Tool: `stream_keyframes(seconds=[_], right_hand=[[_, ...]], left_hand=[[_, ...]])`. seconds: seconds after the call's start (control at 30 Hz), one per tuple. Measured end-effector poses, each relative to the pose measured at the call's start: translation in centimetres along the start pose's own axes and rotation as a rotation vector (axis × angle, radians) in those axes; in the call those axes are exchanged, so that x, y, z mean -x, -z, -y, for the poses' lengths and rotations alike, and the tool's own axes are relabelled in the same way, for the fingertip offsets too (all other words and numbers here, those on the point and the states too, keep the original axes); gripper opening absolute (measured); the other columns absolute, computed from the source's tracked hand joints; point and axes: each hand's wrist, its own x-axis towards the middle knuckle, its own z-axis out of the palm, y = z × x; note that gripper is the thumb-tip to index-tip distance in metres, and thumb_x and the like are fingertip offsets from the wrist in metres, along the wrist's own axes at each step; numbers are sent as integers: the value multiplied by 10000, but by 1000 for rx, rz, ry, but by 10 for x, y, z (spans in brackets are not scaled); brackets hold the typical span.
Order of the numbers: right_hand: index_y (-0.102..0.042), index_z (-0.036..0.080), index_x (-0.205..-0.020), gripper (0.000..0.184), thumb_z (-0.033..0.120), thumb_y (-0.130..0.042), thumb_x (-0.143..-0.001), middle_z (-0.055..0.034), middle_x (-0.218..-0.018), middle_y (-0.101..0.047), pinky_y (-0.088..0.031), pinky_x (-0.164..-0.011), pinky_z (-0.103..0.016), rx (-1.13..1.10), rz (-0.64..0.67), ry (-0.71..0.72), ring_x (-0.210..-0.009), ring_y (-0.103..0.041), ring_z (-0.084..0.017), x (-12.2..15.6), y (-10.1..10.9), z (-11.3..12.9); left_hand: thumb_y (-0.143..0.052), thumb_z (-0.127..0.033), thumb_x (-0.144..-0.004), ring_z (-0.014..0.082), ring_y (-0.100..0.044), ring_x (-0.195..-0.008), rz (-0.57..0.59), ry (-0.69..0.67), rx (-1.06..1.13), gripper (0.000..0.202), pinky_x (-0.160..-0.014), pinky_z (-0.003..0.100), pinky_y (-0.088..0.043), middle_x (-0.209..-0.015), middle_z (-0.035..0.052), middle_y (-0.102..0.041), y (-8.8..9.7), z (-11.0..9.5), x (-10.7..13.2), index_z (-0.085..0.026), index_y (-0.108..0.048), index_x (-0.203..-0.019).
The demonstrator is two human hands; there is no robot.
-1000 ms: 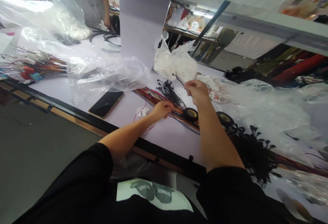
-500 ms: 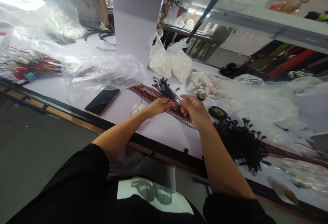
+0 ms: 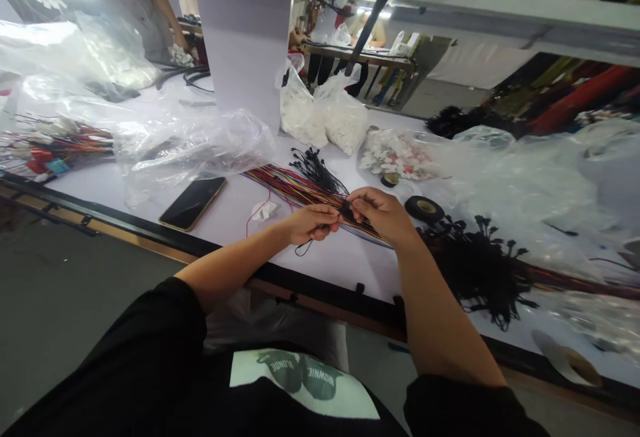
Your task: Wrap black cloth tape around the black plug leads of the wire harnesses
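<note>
Step, my judgement: I'd pinch the thin black looped wire (image 3: 303, 249) lightly, close to its end. Location: hanging under the left hand (image 3: 315, 225), toward the white table's (image 3: 330, 262) front edge. Left hand: fingers closed on that wire. Right hand (image 3: 379, 214): curled, thumb near forefinger; I cannot tell what it grips. Alongside: long multicoloured wire bundle (image 3: 280, 184).

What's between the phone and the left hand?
The head view shows a white scrap and a thin red wire between the phone and left hand.
</note>
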Motion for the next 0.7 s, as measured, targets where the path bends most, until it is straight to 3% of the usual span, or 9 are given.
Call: stream_keyframes(seconds=[0.1,0.3,0.5,0.57,0.7], right_hand=[[-608,186,-777,118,279,-549,-737,34,-560,-558,-417,-532,-226,80,37,3,-506,-519,-89,-1,4,0],[-623,182,-797,158,203,-472,-755,21,-580,-573,-431,-594,-254,351,-48,-5,-551,-547,-110,-4,-6,-5],[-564,199,-1094,342,252,-499,-762,-52,-997,-653,-476,-725,-318,449,-130,34,-795,-618,-164,-12,9,-26],[-611,184,-1026,309,197,-504,-736,-80,-1012,-660,-467,-770,-347,671,-72,-1,-840,-616,-197,-15,15,-32],[-681,169,-893,251,149,-504,-716,-116,-997,-679,-436,-846,-374,1039,179,2,-944,-598,-262,-17,16,-36]], left_hand=[[-496,-84,-773,-5,-241,-267,-46,46,33,66,-304,131,-115,-502,-43,-513,0,-8,5,-134,-494,-730],[-528,-58,-763,-8,-269,-271,-127,59,-47,142,-309,131,-105,-493,-22,-523,2,-9,2,-117,-484,-642],[-565,-62,-737,-8,-301,-296,-315,44,20,173,-319,119,-140,-492,-36,-488,11,-5,-4,-120,-465,-608],[-548,-61,-740,-6,-294,-296,-348,43,49,174,-319,120,-127,-482,-46,-466,13,-5,-5,-128,-455,-610],[-519,-54,-744,1,-303,-301,-340,17,72,171,-311,123,-121,-485,-53,-449,13,-6,-5,-136,-450,-611]])
